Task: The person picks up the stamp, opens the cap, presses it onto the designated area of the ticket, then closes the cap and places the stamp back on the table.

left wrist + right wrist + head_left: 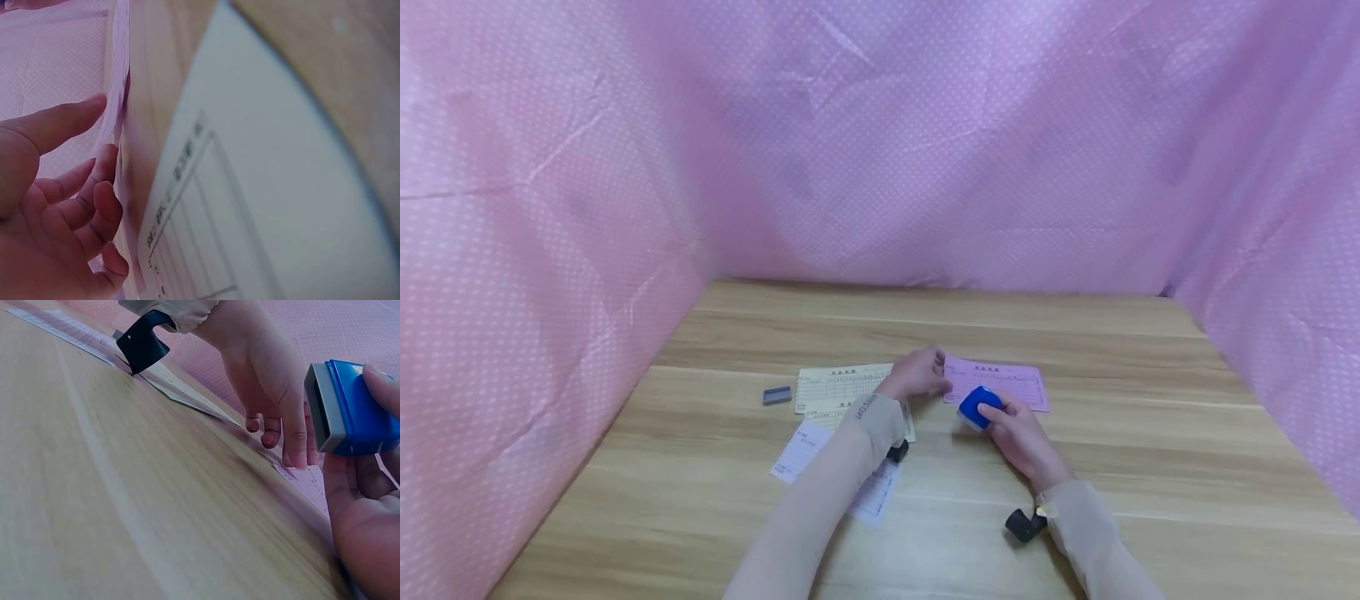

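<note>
My right hand [1024,435] holds a blue self-inking stamp [978,406] between thumb and fingers, raised near the lower left part of a pink printed slip [1011,386]. In the right wrist view the stamp [359,409] shows its grey base turned to the left. At the left edge of the pink slip, my left hand [917,372] touches the paper with its fingertips. The left wrist view shows that hand [56,187] with the thumb extended and the other fingers loosely bent beside the edge of the pink paper.
Yellowish printed slips [831,387] overlap to the left, partly under my left wrist. White slips [800,450] lie nearer me, partly hidden by the left forearm. A small grey rectangular piece [777,396] sits at the far left. Pink dotted cloth [925,167] encloses the wooden table [1150,417].
</note>
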`<state>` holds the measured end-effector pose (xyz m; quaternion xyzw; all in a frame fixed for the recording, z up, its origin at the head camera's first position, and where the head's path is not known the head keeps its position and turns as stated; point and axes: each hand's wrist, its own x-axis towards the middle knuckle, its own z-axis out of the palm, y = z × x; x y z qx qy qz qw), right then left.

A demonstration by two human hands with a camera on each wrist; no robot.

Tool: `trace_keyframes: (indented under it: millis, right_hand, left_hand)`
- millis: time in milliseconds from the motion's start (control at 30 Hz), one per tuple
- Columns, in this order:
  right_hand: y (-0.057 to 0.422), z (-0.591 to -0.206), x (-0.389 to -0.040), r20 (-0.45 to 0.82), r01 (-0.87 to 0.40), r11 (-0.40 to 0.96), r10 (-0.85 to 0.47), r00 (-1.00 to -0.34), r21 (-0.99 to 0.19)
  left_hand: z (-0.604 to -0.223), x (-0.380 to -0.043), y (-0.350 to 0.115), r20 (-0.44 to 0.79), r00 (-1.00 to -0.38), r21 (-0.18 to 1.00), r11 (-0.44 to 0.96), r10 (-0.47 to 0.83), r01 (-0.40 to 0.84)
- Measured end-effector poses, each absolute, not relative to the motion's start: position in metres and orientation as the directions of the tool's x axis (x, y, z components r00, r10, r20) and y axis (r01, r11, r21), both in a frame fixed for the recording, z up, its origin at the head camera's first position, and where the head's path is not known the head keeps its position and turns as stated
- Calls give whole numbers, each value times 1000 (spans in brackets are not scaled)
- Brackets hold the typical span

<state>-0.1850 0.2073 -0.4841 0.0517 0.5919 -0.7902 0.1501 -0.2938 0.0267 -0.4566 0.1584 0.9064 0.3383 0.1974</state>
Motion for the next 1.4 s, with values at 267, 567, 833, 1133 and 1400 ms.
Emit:
trace_keyframes:
  millis: [267,567,833,1133,1400]
  right_hand:
    - [210,-472,-193,-225,264,-247,-175,-959,-932]
    - [209,-468,-196,-178,219,-277,-165,-970,-935]
    - [201,-476,-188,-233,263,-250,-145,-962,-932]
    - [197,-481,-177,-260,287,-222,-141,-955,-932]
    - [197,-478,-171,-238,262,-231,-125,-963,-937]
  left_hand:
    - [-445,-301,28,-240,-886,665,732,396,147]
    - [-429,-306,25,-139,-861,698,665,490,265]
    - [-414,-294,-9,-185,-853,771,610,488,182]
    - [-393,-274,-93,-95,-883,723,641,461,257]
    - [-392,-250,-157,-155,-887,687,693,436,220]
